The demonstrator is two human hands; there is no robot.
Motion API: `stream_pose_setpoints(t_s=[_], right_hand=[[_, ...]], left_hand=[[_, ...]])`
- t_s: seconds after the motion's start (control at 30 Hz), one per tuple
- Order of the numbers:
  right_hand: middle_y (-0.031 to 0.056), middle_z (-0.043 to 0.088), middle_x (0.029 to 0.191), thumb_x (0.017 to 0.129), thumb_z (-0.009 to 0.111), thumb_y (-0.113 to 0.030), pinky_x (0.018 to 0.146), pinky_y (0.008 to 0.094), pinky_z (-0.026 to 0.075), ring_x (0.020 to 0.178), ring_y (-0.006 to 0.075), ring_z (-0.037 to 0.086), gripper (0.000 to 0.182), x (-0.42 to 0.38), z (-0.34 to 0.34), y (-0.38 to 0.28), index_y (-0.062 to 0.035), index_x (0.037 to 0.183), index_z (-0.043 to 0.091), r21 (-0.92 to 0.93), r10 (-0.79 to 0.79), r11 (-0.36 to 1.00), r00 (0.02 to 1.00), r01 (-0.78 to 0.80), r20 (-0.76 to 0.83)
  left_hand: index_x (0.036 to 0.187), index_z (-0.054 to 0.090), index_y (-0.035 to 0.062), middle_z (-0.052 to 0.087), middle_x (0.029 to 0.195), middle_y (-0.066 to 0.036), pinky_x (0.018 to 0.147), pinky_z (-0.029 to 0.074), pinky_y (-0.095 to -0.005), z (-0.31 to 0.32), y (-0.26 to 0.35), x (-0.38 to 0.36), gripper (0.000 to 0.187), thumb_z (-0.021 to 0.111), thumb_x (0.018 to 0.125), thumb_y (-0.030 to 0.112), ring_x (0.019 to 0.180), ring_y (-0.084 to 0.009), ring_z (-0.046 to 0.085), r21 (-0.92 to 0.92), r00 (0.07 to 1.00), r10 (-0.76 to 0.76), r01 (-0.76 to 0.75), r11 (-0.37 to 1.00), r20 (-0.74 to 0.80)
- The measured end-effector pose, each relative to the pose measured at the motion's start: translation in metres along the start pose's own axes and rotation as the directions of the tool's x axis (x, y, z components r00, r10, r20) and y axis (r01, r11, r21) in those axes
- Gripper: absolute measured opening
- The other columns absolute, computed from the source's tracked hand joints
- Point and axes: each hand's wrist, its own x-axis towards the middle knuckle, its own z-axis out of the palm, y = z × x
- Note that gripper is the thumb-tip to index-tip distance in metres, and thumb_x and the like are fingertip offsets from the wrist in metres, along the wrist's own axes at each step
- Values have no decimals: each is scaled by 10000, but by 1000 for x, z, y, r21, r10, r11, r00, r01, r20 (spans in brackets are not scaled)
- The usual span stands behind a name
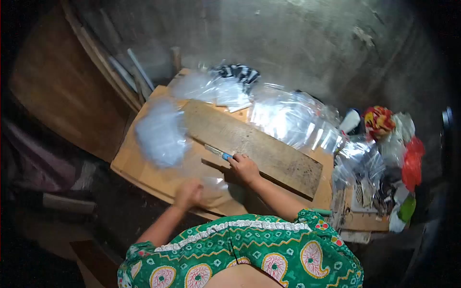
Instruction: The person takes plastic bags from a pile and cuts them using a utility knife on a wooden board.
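My right hand [245, 168] is closed round the blue handle of a knife [214, 150]. Its blade points to the upper left, over the near edge of a long wooden board [249, 144]. Lower on the table, my left hand [188, 193] is smeared by motion, with its fingers closed at a clear plastic sheet or bag [214, 184]. The plastic spreads to the right of that hand, close to the table's front edge. A heap of clear plastic pieces [163, 134] lies to the left of the board.
The table [144, 168] stands against a grey wall. Stacked clear plastic bags [293, 117] lie behind the board, beside a black-and-white patterned cloth [240, 73]. At the right are a red plastic bag [413, 163] and assorted clutter. A brown panel [67, 91] leans at the left.
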Motion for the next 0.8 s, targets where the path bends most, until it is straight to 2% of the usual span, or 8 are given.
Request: stream_pose_setpoints(t_s=[0.07,0.23,0.3,0.4,0.5,0.57,0.63,0.8], right_hand=[[97,514,787,727,535,-92,591,376,481,730,281,554,147,-10,-9,29,-81,872,555,-19,-15,1000,975,11,-222],[75,560,873,732,546,-79,695,379,455,819,279,545,196,-55,-20,91,-121,915,602,-75,244,960,938,-270,-246],[68,569,898,738,556,-87,727,384,449,846,279,545,198,-65,-21,96,-126,926,609,-58,288,947,915,-316,-283],[62,572,916,760,571,-113,767,401,434,881,283,541,183,-68,-17,94,-126,936,619,-15,406,903,866,-428,-292],[61,572,927,760,573,-116,769,409,433,884,282,539,180,-66,-21,91,-130,931,625,-15,428,893,859,-450,-282],[59,573,933,760,577,-126,766,404,440,878,283,540,169,-63,-23,90,-135,921,628,-26,429,889,851,-457,-302],[58,578,927,759,581,-130,757,399,449,869,284,540,176,-65,-25,90,-142,927,632,-11,433,891,857,-453,-278],[59,582,936,759,576,-116,721,396,462,837,283,546,197,-66,-27,87,-145,945,634,-8,442,885,847,-465,-295]], left_hand=[[844,591,43,596,826,-174,701,454,-405,-47,-34,32,98,537,765,68,792,-337,576,-140,964,-223,202,969,-148],[898,592,37,605,873,-154,750,446,-402,-119,-132,124,158,581,751,93,838,-343,570,169,975,-141,170,971,-172],[962,586,47,595,943,-157,824,426,-415,-122,-139,155,239,603,739,130,916,-340,555,596,952,-276,298,746,-130],[1051,578,58,580,1059,-163,891,401,-415,-76,-156,199,339,608,736,179,1009,-326,536,616,969,-71,206,760,-237],[1164,547,65,552,1163,-184,904,410,-394,-13,-120,269,477,587,712,210,1069,-315,529,360,984,-126,73,930,126],[1170,540,39,557,1127,-230,903,414,-404,39,-73,298,507,592,698,217,1036,-340,547,0,928,-240,250,968,284],[1146,527,11,588,1032,-224,877,428,-402,121,-78,317,454,571,770,262,978,-379,551,-106,958,-132,163,981,254],[1277,426,62,506,1230,-195,956,380,-435,183,-24,345,667,615,728,389,1155,-350,468,18,913,-291,299,954,286]])
